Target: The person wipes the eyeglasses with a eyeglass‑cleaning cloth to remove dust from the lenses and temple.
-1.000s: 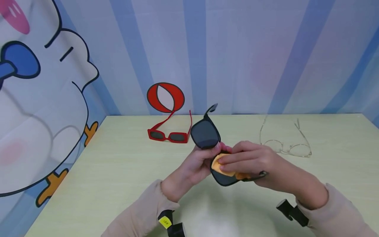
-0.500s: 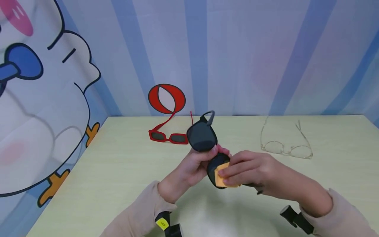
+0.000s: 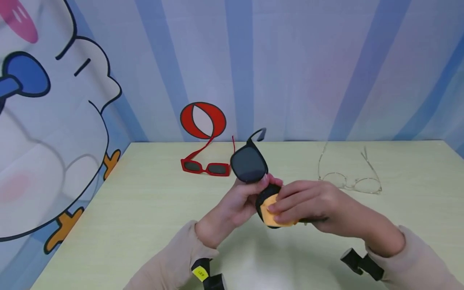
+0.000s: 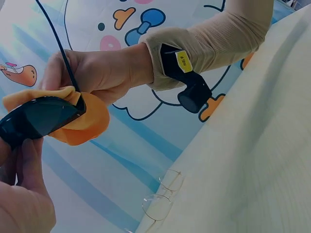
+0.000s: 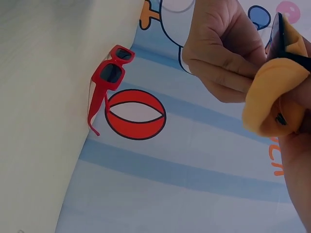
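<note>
Black sunglasses (image 3: 249, 164) are held up above the table, one dark lens tilted to the upper left and the other lower right. My left hand (image 3: 235, 203) grips them near the bridge, thumb on the front. My right hand (image 3: 315, 203) pinches an orange cloth (image 3: 270, 211) against the lower lens and covers part of it. In the left wrist view the cloth (image 4: 82, 121) wraps both sides of that lens (image 4: 39, 116), beside a thin temple arm. The right wrist view shows the folded cloth (image 5: 272, 97) close up, with my left hand (image 5: 218, 53) behind it.
Red sunglasses (image 3: 206, 166) lie unfolded at the back of the pale table (image 3: 119, 225), left of the hands. Clear thin-framed eyeglasses (image 3: 349, 181) lie at the back right, behind my right hand. A printed blue curtain (image 3: 290, 72) stands behind the table.
The orange cloth in my right hand has shifted down and back up slightly over the lower lens. The black sunglasses tilted and returned, while my left hand kept its grip.
</note>
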### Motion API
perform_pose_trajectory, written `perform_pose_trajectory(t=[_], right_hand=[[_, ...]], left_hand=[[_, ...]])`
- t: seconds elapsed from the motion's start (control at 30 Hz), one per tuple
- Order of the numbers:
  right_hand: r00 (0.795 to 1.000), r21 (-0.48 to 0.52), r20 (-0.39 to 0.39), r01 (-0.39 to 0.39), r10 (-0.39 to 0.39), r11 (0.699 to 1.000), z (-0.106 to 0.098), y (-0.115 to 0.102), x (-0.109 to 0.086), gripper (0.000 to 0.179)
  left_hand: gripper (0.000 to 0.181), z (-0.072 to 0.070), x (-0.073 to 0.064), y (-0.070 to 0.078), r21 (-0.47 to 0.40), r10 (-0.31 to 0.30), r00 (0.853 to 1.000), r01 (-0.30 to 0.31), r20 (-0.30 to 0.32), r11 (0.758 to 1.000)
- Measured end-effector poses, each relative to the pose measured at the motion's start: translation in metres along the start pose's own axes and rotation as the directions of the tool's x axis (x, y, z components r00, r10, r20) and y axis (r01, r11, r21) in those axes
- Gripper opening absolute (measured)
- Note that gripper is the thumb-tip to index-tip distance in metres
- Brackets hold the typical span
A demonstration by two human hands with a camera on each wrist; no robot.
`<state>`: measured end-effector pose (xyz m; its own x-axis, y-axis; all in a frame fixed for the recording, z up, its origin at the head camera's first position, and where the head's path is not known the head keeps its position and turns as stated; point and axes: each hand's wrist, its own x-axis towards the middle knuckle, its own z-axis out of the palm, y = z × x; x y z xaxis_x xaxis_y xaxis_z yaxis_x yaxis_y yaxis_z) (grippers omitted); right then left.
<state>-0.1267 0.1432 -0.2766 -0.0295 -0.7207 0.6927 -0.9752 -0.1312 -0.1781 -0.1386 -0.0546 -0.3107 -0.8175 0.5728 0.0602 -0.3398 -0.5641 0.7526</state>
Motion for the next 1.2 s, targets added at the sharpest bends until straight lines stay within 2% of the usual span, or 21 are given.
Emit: perform_pose_trajectory(t=[0.07,0.17,0.27,0.47,0.7,0.9,1.03,1.2], right_hand=[[0.999,0.029,0.034,-0.031,0.030,0.999,-0.001,-0.002,-0.001,0.023],[0.994,0.049,0.075,-0.087,0.083,0.995,-0.003,-0.006,-0.004,0.025],[0.991,0.050,0.086,-0.103,0.098,0.993,-0.004,-0.007,-0.005,0.026],[1.000,-0.020,0.028,-0.012,0.012,1.000,-0.002,-0.002,-0.003,0.022],[0.999,0.023,-0.015,0.040,-0.039,0.999,-0.001,0.004,-0.004,0.020],[0.997,0.140,0.078,-0.011,0.000,0.990,-0.001,0.003,-0.002,0.020],[0.990,0.193,0.138,-0.020,-0.007,0.981,-0.002,0.001,-0.003,0.020],[0.978,0.214,0.185,-0.133,0.094,0.968,-0.006,-0.004,-0.008,0.018]], left_hand=[[0.048,-0.001,-0.001,0.001,0.000,-0.014,1.000,0.014,-0.006,1.000],[0.047,-0.001,-0.003,0.001,0.002,-0.032,0.999,0.032,0.000,0.999],[0.047,-0.001,-0.003,0.001,0.002,-0.031,0.999,0.031,0.014,1.000],[0.043,0.000,0.000,-0.002,0.006,-0.023,1.000,0.023,0.017,1.000],[0.038,0.004,0.003,-0.007,0.007,-0.010,1.000,0.010,0.012,1.000],[0.035,0.004,0.001,-0.009,-0.001,-0.005,1.000,0.005,-0.010,1.000],[0.043,0.002,-0.001,-0.008,0.016,-0.012,1.000,0.013,-0.010,1.000],[0.043,-0.001,-0.003,-0.004,0.072,-0.030,1.000,0.030,0.002,0.997]])
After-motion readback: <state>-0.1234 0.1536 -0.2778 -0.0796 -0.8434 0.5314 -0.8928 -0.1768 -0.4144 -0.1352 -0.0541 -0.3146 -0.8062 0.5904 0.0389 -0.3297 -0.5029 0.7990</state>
